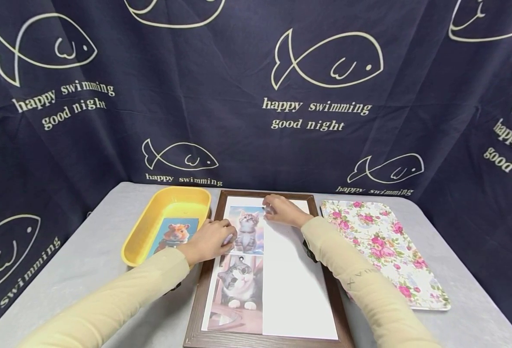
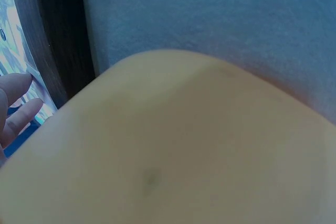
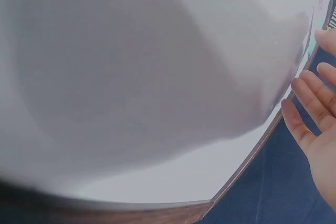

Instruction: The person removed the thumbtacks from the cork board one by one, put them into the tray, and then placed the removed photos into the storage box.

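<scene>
A kitten picture card lies in the upper left of a white board with a brown frame. My left hand touches the card's left edge, its fingers loosely bent. My right hand is at the upper right corner of that card, close to a small dark dot. In the right wrist view its fingers look fairly straight and spread. Below lies a grey-and-white cat picture card, with a small dark round piece near its top. The left wrist view shows two fingertips by the frame.
A yellow tray on the left holds a hamster picture card. A floral board lies right of the frame on the grey tablecloth. A dark blue curtain with fish drawings hangs behind.
</scene>
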`<state>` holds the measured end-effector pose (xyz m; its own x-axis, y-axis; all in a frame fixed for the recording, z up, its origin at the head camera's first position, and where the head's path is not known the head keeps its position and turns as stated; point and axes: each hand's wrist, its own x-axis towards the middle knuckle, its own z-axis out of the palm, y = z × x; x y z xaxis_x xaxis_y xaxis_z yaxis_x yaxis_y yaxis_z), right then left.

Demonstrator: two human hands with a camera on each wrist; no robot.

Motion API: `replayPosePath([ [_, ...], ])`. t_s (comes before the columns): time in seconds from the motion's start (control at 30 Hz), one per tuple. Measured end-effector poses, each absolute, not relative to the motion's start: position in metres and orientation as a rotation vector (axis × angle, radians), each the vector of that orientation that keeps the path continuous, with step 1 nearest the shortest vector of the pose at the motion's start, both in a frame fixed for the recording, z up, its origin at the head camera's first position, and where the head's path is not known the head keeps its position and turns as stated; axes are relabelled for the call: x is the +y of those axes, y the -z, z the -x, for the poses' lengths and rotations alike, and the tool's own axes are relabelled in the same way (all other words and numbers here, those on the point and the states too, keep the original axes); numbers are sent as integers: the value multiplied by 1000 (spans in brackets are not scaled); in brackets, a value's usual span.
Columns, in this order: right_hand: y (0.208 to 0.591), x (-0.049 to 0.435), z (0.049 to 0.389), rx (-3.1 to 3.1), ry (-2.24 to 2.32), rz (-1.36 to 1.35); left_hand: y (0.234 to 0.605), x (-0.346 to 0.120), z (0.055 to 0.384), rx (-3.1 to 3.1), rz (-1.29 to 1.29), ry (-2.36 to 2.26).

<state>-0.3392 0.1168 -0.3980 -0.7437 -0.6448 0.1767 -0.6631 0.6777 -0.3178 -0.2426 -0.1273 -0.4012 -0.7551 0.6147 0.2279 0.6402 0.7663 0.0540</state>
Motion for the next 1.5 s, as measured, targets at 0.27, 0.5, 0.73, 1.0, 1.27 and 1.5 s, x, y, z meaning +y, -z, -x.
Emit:
replayPosePath([
  [0.27, 399, 106, 340, -2885, -566, -1068, 401, -127, 243, -2773, 990, 180],
  [0.5, 397, 101, 337, -2953, -565, -998, 401, -127, 243, -2774, 994, 174],
  [0.73, 397, 100, 337, -2976, -557, -975, 398, -127, 243, -2778, 1016, 168],
  [1.0, 398, 97, 339, -2963, -570, -966, 389, -127, 240, -2791, 1054, 147],
  [1.27, 399, 95, 341, -2904, -618, -993, 386, -130, 242, -2749, 1065, 160],
  [1.5, 399, 96, 341, -2895, -664, -983, 379, -134, 245, -2735, 1040, 201],
])
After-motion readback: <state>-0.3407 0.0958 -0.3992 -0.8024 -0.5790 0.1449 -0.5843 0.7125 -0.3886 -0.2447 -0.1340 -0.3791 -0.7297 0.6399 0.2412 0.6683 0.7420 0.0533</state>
